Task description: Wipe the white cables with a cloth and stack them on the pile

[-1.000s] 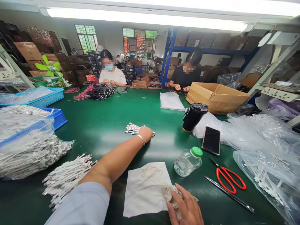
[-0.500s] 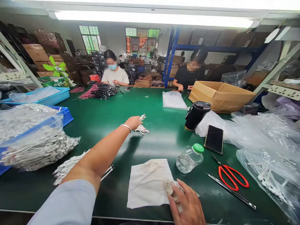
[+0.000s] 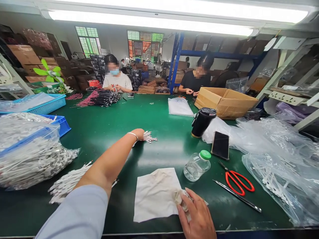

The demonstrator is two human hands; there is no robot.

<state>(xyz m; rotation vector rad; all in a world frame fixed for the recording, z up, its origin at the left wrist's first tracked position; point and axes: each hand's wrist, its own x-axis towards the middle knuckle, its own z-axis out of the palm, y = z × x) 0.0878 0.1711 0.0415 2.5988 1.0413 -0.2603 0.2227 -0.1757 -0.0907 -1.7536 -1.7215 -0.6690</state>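
Observation:
My left hand (image 3: 139, 134) is stretched far out over the green table (image 3: 159, 113), its fingers closed on a small bunch of white cable pieces (image 3: 149, 136) lying there. A silver bracelet circles that wrist. My right hand (image 3: 196, 217) rests at the near edge, fingers closed on a crumpled wad at the corner of a white cloth (image 3: 156, 194) spread flat on the table. A pile of the same white cable pieces (image 3: 67, 182) lies under my left forearm.
A clear bottle with a green cap (image 3: 196, 165), red scissors (image 3: 236, 181), a metal blade (image 3: 236, 196), a phone (image 3: 220, 145) and a black tumbler (image 3: 203, 122) sit right. Plastic bags (image 3: 279, 159) fill the right side, bagged parts (image 3: 30, 159) the left. Two people work at the far side by a cardboard box (image 3: 225, 102).
My left hand took hold of the bunch of white pieces, lifted it, and now has it down on the table again. My right hand stayed on the cloth.

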